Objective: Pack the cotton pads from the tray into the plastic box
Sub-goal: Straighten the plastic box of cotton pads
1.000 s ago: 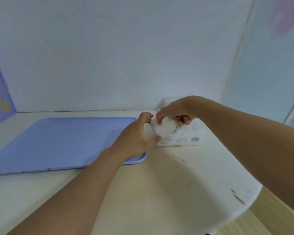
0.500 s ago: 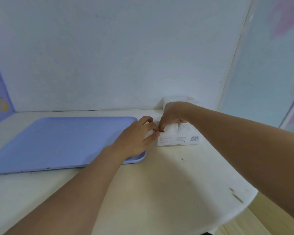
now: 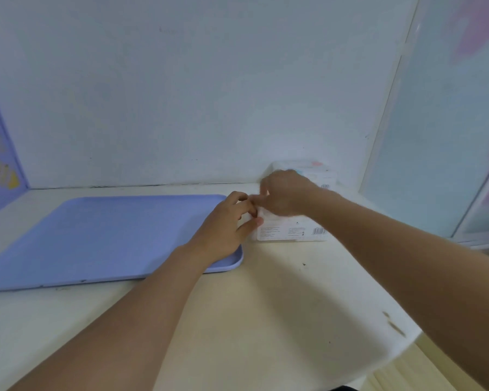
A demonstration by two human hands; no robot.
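**Both hands meet at the box's left end; the tray shows no pads**

The plastic box lies right of centre in the frame, on the pale table, just beside the right edge of the blue tray. Its long axis runs left to right across the picture, with the printed label and barcode facing the camera. No cotton pads can be made out anywhere: the visible tray surface shows none, and whatever is inside the box is hidden by the hands and the blur.

The right hand sits over the box's upper left part, fingers curled downward onto it; whether it presses a lid, pinches a flap or holds something small I cannot tell, since it is blurred. The left hand reaches in from the lower left, its heel over the tray's right corner, thumb against the box's left end and fingers curled toward the same spot, so it seems to steady or pinch that end. The two hands touch or nearly touch there.

Both are equally close to the box, so the coming move probably turns on that left end, likely closing or tucking it shut. Packing looks nearly done.

Behind the box, against the white wall, sits a second white package, partly hidden by the right hand.
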